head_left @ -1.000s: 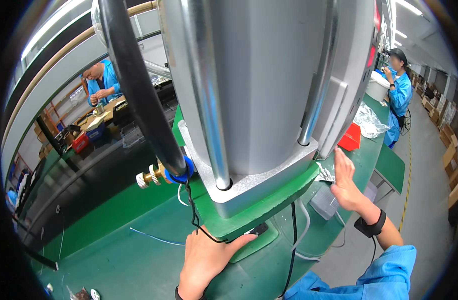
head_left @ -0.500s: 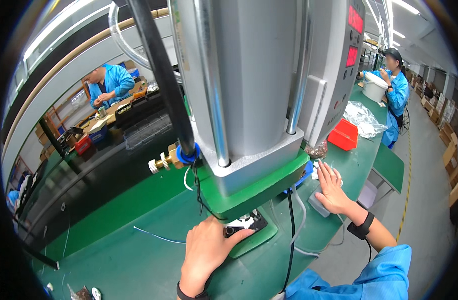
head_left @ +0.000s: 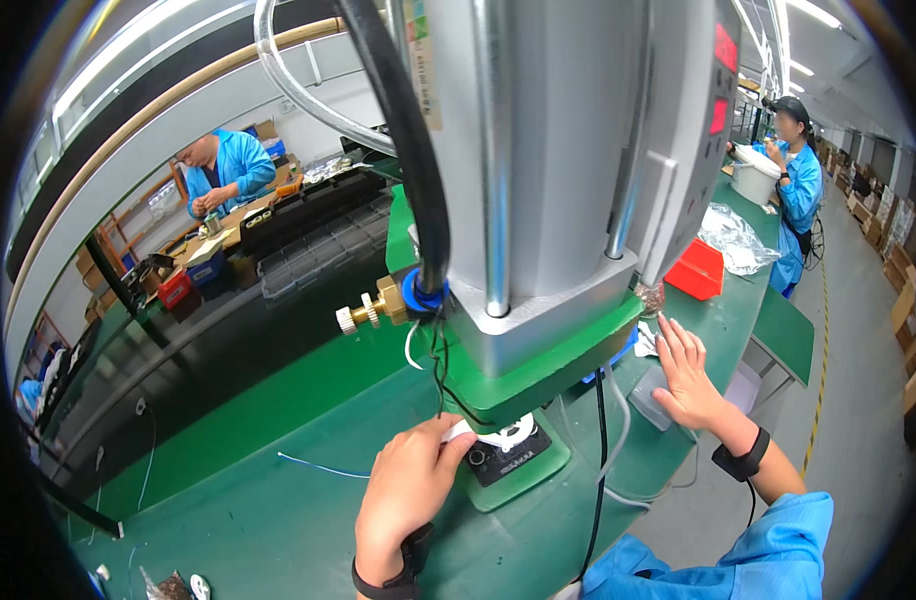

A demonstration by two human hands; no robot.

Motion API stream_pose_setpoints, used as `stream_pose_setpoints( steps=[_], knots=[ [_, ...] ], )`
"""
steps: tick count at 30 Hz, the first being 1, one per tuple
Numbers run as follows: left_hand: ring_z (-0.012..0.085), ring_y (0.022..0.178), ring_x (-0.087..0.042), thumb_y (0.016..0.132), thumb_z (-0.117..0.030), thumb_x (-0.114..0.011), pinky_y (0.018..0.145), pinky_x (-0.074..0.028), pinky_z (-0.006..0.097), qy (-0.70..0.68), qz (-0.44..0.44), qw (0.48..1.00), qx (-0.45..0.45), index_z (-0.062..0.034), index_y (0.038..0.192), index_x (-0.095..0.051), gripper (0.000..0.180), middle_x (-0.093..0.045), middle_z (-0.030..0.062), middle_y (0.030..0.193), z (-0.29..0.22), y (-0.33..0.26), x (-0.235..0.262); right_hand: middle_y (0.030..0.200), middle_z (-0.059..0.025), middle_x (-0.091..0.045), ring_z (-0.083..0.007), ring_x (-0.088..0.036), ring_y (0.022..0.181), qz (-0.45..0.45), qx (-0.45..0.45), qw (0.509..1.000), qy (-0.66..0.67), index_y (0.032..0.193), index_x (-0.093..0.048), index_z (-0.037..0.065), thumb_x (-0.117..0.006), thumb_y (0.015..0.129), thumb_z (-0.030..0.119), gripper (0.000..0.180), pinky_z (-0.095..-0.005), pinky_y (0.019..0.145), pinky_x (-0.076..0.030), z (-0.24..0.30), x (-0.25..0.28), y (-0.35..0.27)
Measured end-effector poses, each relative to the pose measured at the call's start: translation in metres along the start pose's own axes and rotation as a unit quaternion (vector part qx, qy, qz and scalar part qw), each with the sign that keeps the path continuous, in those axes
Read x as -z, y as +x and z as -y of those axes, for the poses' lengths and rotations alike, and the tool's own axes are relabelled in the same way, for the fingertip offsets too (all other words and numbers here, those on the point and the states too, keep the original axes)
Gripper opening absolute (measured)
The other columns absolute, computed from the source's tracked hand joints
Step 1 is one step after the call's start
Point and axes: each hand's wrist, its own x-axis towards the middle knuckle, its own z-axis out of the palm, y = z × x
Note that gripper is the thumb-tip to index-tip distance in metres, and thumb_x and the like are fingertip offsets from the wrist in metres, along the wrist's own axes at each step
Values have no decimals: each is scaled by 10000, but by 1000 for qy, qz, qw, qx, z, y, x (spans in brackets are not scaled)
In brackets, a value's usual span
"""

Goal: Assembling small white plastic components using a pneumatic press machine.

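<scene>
A white plastic part with a ring-like end lies over a black fixture block below the grey press. My left hand is closed at the block's left side, thumb and fingers pinching the near end of this white part. The press's green plate hides some of the part and my fingertips. My right hand is open, fingers stretched, beside a clear plastic box; it holds nothing that I can see.
A green base plate carries the block. A black cable and a grey hose run down beside it. A red bin and a clear plastic bag are farther right. Two people in blue work beyond.
My left hand has drawn back a little, uncovering more of the black block, and the pinched white part now shows. My right hand stays open near the box. The view has shifted slightly.
</scene>
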Motion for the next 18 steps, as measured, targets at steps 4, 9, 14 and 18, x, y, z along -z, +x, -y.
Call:
stream_pose_setpoints(
  steps=[4, 9, 14, 18],
  knots=[
    [145, 660, -532, 869, -185, -517, 628, -417, 282, -221, -2, 975, 40, 3, 954, -580, 215, -598, 45, 727, 12, 10, 13, 1435, -218, -139, -371, -135, 1312, -15, 17, 1000, 2, 1337, -264, -11, -290, 883, 501, 685, -493, 1046, -76, 4, 0, -5],
    [109, 679, -465, 869, -178, -513, 640, -394, 261, -93, -31, 984, 150, 30, 875, -585, 221, -554, 38, 712, 30, -19, 63, 1433, -219, -145, -368, -155, 1306, 5, 2, 999, -48, 1346, -280, 16, -352, 873, 471, 660, -486, 1043, -96, 2, 10, -4],
    [249, 969, -477, 862, -292, -536, 815, -379, 348, -21, -173, 968, 181, 13, 1153, -471, 427, -521, 163, 969, 139, 9, 70, 1439, -220, -112, -374, -154, 1303, -61, -139, 987, -55, 1399, -180, 72, -478, 834, 391, 714, -479, 1033, -141, -40, -3, -1],
    [303, 1213, -256, 839, -415, -535, 984, -234, 472, 169, -165, 922, 307, -97, 1396, -159, 744, -249, 176, 1302, 160, 28, 42, 1419, -294, -72, -457, -281, 1243, 30, -269, 960, 75, 1424, -86, 162, -607, 782, 329, 843, -509, 977, -270, -83, -4, 6]
  ],
)
